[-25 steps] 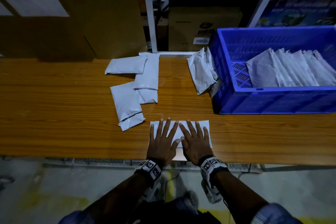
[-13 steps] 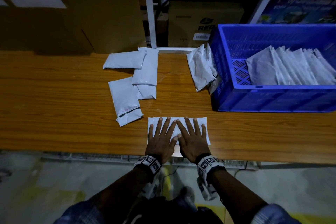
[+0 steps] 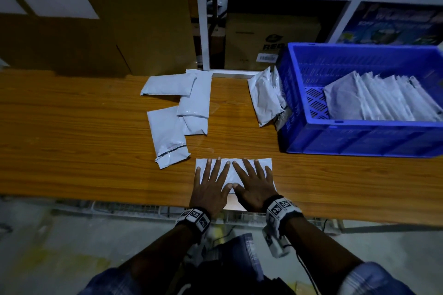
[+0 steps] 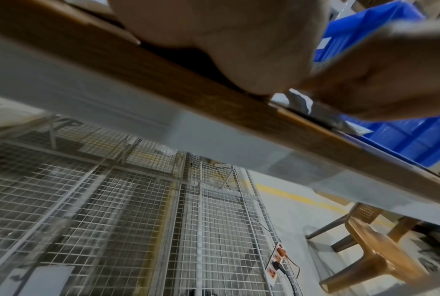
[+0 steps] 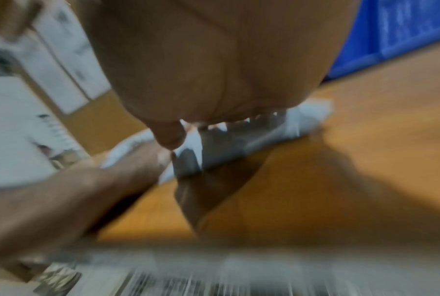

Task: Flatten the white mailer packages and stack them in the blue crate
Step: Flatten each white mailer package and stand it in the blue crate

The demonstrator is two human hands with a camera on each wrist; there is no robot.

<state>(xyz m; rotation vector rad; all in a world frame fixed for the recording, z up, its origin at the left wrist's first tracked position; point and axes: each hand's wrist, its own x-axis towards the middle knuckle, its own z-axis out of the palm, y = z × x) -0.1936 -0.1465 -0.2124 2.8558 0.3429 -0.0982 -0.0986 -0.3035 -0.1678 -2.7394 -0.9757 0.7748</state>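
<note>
Pressing one mailer [image 3: 233, 171] flat at the desk's [image 3: 72, 151] near edge — left hand [image 3: 211, 189] and right hand [image 3: 255, 188] side by side, fingers straight and spread on it. Blue crate [image 3: 359, 136] at right already holds a leaning row of flattened ones. Left to do: four puffy packages [image 3: 178, 112] mid-desk, plus two or so [image 3: 265, 98] leaning on the crate wall — roughly halfway by count.

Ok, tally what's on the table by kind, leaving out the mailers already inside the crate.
White mailer being pressed flat: 1
White mailers in the left cluster: 4
White mailers leaning on the crate: 2, as far as the overlap shows
Blue crate: 1
Total: 8
</note>
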